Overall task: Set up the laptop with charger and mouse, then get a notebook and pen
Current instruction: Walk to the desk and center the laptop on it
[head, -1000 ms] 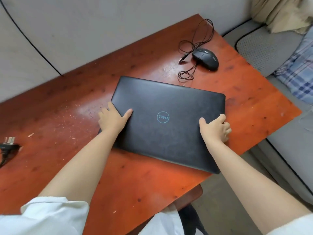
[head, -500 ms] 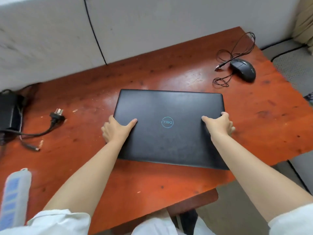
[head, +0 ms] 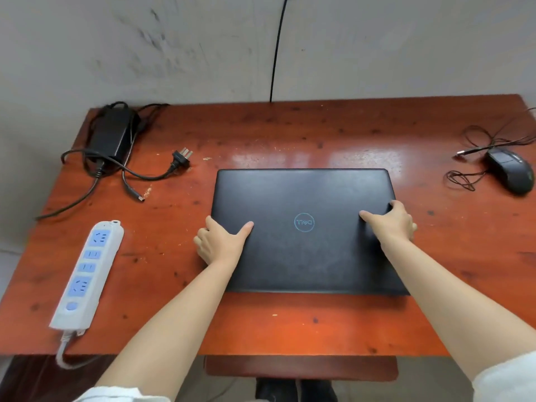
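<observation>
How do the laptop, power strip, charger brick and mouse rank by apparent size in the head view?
1. laptop
2. power strip
3. charger brick
4. mouse

Brick versus mouse is unsure: wide-angle distortion.

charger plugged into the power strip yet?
No. The charger plug lies loose on the table, prongs bare, apart from the power strip, whose sockets are all empty.

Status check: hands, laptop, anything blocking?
Left hand and right hand grip the closed laptop by its sides. Charger and mouse unconnected. Nothing blocking.
</observation>
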A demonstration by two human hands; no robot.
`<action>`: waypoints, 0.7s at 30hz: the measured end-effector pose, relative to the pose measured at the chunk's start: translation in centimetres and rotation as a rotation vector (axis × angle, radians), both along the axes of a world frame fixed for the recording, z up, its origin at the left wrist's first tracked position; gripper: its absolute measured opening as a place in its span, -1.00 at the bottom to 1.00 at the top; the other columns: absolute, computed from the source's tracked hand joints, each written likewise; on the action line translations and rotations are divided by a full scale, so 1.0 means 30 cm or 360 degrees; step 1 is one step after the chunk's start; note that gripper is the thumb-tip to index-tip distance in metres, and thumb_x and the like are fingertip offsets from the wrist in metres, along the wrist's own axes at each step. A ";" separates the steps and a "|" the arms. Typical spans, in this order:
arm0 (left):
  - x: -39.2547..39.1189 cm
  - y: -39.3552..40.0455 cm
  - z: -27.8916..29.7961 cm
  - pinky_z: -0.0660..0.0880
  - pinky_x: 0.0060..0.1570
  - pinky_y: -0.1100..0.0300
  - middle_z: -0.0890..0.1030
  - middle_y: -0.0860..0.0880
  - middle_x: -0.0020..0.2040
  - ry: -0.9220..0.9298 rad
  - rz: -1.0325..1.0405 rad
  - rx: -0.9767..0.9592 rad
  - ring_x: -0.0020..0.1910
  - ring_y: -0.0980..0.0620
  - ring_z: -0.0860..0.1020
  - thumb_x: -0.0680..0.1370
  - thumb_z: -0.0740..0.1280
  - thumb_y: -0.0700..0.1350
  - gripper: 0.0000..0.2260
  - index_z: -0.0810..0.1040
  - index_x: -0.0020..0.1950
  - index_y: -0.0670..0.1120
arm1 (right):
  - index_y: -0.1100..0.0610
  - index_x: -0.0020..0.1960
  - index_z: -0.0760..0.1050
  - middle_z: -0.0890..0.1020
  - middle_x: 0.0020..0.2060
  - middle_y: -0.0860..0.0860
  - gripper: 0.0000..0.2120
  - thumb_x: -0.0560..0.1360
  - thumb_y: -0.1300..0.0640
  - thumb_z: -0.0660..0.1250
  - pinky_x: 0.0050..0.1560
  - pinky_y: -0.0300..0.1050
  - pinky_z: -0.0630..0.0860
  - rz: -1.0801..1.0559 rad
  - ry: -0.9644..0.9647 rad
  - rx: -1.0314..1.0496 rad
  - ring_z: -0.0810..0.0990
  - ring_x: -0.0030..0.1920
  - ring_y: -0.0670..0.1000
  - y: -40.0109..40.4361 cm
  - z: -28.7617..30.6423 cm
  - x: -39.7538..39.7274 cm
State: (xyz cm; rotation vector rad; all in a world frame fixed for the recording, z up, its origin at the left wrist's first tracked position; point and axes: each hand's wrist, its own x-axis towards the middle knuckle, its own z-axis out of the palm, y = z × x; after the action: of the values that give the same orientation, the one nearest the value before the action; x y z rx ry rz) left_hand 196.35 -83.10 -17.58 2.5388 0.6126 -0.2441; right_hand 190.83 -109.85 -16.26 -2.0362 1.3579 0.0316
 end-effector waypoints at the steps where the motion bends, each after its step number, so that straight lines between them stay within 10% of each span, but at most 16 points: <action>1: -0.002 -0.011 -0.004 0.35 0.24 -0.04 0.47 -0.28 0.24 0.0005 -0.0008 -0.0002 0.25 -0.27 0.37 0.33 0.45 0.21 -0.21 0.29 0.36 -0.22 | 0.13 0.38 0.27 0.43 0.32 0.20 -0.34 0.37 0.01 0.44 0.32 0.09 0.30 0.0005 0.0008 -0.0008 0.29 0.34 0.26 -0.011 -0.002 -0.005; 13: -0.026 -0.054 0.022 0.32 0.28 -0.08 0.35 -0.27 0.36 0.0092 -0.0251 0.0288 0.32 -0.24 0.31 0.47 0.28 0.23 -0.23 0.12 0.45 -0.26 | 0.20 0.42 0.18 0.15 0.43 0.32 -0.46 0.53 -0.01 0.21 0.39 0.19 0.13 0.0522 0.0229 -0.0426 0.13 0.41 0.29 0.032 -0.029 -0.070; 21: -0.121 -0.150 0.027 0.03 0.49 0.00 0.10 -0.16 0.53 -0.0163 -0.0990 0.0495 0.52 -0.11 0.02 0.60 0.14 0.05 -0.46 0.10 0.49 -0.17 | 0.19 0.37 0.31 0.19 0.46 0.21 -0.57 0.54 0.07 0.21 0.44 0.13 0.09 0.0871 0.0124 -0.0517 0.09 0.47 0.20 -0.014 -0.008 -0.144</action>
State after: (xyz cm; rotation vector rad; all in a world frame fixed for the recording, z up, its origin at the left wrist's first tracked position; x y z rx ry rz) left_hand 192.71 -87.59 -16.77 2.9595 -0.2161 -0.2425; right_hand 186.50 -110.27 -16.50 -2.6545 0.8488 0.1406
